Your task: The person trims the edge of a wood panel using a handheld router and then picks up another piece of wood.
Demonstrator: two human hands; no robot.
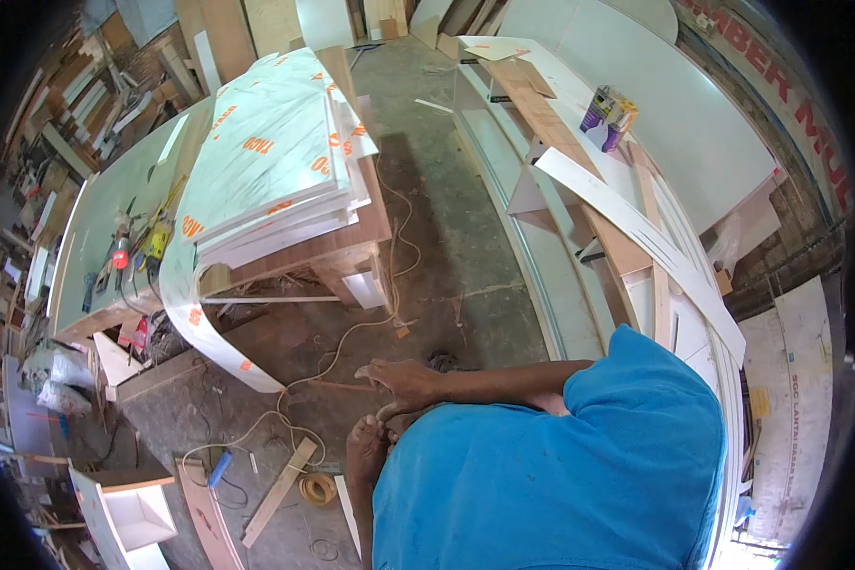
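Note:
My right hand (404,382) reaches leftward across the front of my blue shirt, low in the middle of the view. A thin reddish-brown stick (337,386) runs out to the left from its curled fingers. My left hand (366,443) is just below, close to the right one, with its fingers bent together. What lies between those fingers is hidden. A pale cord (344,340) loops over the floor to the left of both hands. The free end of a curved white edging strip (247,366) hangs near the stick's tip.
White-covered panels (266,142) are stacked on a wooden bench at left, beside power tools (152,242). A long white cabinet frame (503,180) lies at right with loose boards (646,247) on it. Wood offcuts (280,492), a tape roll (318,489) and a small box (128,518) are lower left.

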